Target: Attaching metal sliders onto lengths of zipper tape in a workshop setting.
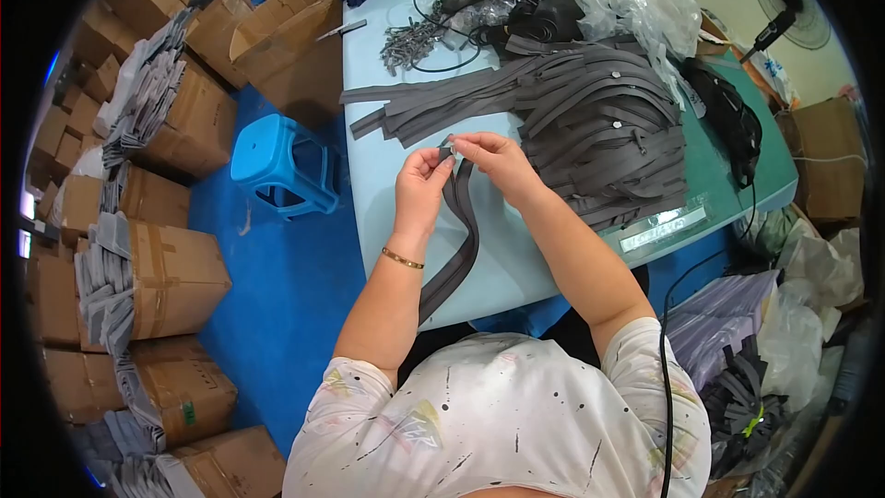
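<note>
From far off, I have the left hand (424, 177) and the right hand (501, 166) pinching one end of a long grey strip (468, 254), which runs toward the near edge of the table (516, 278). I think this one isn't done. More strips (599, 143) lie heaped to the right; which are finished, I can't tell.

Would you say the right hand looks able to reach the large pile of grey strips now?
Probably yes: the pile lies beside the right hand with nothing visible between them, though that hand is occupied with a grey strip.
</note>
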`<state>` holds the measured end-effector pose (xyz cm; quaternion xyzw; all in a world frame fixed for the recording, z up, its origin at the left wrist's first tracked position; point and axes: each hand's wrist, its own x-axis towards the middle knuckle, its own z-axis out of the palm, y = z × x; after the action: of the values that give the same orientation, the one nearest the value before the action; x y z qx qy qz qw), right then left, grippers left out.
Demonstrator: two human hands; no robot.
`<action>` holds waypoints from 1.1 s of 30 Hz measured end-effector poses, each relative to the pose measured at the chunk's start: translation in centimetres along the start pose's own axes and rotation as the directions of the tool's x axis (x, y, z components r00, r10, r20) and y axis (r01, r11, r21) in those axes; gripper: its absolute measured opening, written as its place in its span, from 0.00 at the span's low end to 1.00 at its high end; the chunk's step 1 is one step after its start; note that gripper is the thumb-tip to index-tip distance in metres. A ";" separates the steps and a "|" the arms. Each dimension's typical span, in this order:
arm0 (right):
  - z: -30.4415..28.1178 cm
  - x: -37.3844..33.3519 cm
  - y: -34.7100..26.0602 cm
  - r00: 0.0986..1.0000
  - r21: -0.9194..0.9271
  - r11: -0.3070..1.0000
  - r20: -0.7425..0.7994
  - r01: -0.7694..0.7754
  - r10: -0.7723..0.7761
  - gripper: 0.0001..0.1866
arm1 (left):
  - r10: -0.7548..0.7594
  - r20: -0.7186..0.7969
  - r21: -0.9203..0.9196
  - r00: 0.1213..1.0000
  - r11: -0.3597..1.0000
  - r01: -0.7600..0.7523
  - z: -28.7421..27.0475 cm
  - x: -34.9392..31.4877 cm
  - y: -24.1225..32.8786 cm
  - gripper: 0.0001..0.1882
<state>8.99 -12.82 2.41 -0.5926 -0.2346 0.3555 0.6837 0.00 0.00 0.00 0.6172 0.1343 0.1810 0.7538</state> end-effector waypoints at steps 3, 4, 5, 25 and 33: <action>1.2 -0.1 -0.4 0.977 0.132 0.989 -0.210 0.060 -0.032 0.19 | 0.079 -0.054 -0.099 0.995 0.992 -0.084 0.5 -0.2 0.9 0.12; 1.2 0.0 -0.3 0.962 0.116 0.993 -0.269 -0.005 0.037 0.16 | 0.088 -0.062 -0.098 0.994 0.991 -0.093 0.9 -0.3 1.5 0.11; 1.1 0.2 -0.1 0.939 0.104 0.992 -0.329 -0.073 0.103 0.13 | 0.096 -0.069 -0.097 0.993 0.990 -0.103 1.1 -0.3 1.8 0.10; -0.1 -0.2 -0.5 0.996 -0.003 1.000 -0.083 -0.030 0.030 0.07 | -0.084 0.102 -0.242 0.991 0.964 0.107 -0.8 0.1 1.7 0.13; -1.0 -0.1 -0.5 0.988 -0.003 0.989 -0.050 -0.146 0.146 0.10 | -0.054 0.144 -0.086 0.988 0.994 0.067 -0.7 0.0 1.9 0.12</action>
<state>9.80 -13.59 2.70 -0.6190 -0.1747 0.3889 0.6595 -0.54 0.96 1.72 0.5896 0.0908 0.1197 0.7936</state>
